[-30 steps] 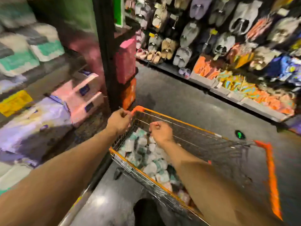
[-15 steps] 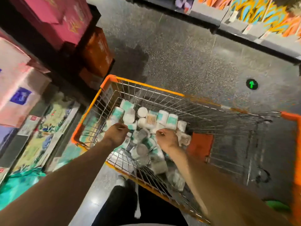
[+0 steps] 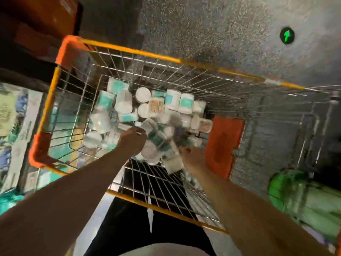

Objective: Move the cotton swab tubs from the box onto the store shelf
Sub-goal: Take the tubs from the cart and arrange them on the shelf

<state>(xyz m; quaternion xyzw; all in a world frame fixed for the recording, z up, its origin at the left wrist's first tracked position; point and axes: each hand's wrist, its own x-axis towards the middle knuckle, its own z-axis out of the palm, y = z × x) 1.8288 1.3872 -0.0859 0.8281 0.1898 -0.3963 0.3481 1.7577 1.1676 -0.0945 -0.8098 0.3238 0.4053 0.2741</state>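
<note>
Several white and teal cotton swab tubs [image 3: 173, 101] lie heaped in a wire shopping cart [image 3: 129, 50] with orange trim. Both my arms reach down into it. My left hand [image 3: 132, 142] has its fingers curled against the left side of a blurred bunch of tubs [image 3: 156, 143] near the cart's near wall. My right hand [image 3: 193, 159] holds the right side of the same bunch, its fingertips hidden among the tubs. One tub [image 3: 156, 106] shows its wooden sticks.
An orange flap [image 3: 224, 145] stands in the cart to the right of the tubs. Shelf goods [image 3: 16, 126] line the left side, with orange boxes [image 3: 42, 21] at top left. A green bag [image 3: 304, 200] sits at the right. The speckled floor carries a green arrow sticker [image 3: 287, 35].
My view has tipped down from the aisle and shelves onto the cart. Both hands moved from the cart's rim down into the heap of tubs and closed in on a bunch.
</note>
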